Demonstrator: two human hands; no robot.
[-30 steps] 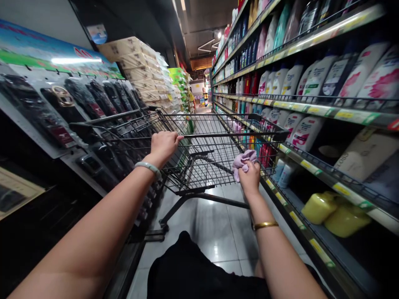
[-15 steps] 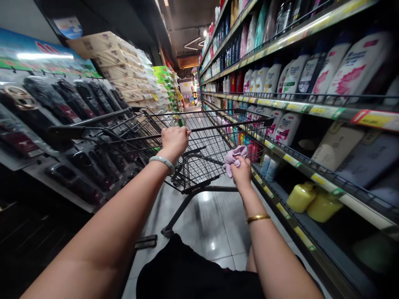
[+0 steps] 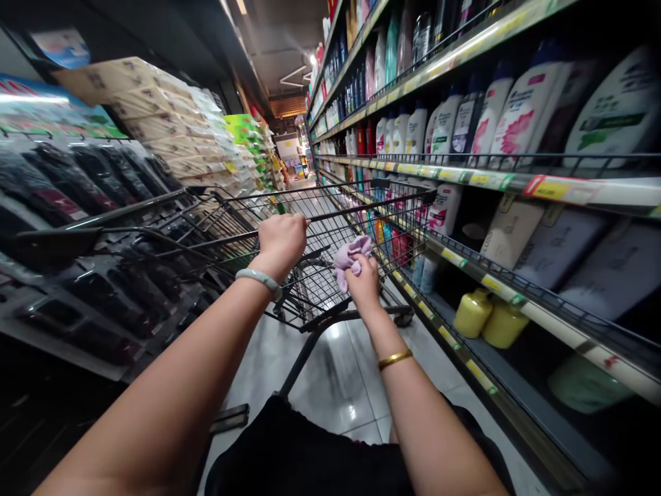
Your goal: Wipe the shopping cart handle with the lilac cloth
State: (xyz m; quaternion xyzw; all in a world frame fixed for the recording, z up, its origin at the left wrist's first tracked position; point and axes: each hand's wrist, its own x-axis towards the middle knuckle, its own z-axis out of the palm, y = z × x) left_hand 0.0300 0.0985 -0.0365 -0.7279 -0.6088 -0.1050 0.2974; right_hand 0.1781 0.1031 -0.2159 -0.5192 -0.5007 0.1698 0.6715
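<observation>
My left hand (image 3: 283,241), a pale bangle on its wrist, is wrapped around the dark bar of a wire shopping cart (image 3: 361,207). The cart stands ahead of me at an angle. In my right hand (image 3: 365,284), which wears a gold bangle, a crumpled lilac cloth (image 3: 351,255) is pinched. It hangs on my side of the basket, below the bar; whether it touches the wires I cannot tell. Through the mesh I see floor, and something small and green (image 3: 280,207) shows just behind my left hand.
Shelves with shampoo bottles (image 3: 521,103), boxes (image 3: 513,231) and yellow jars (image 3: 472,313) line the right side. On the left hang packaged dark goods (image 3: 93,296), with stacked tan packs (image 3: 155,117) beyond. A tiled floor (image 3: 341,372) runs down the aisle.
The shelves and cart have shifted left in view. My right hand, still with the cloth, has come closer to my left hand. The left keeps its hold on the bar.
</observation>
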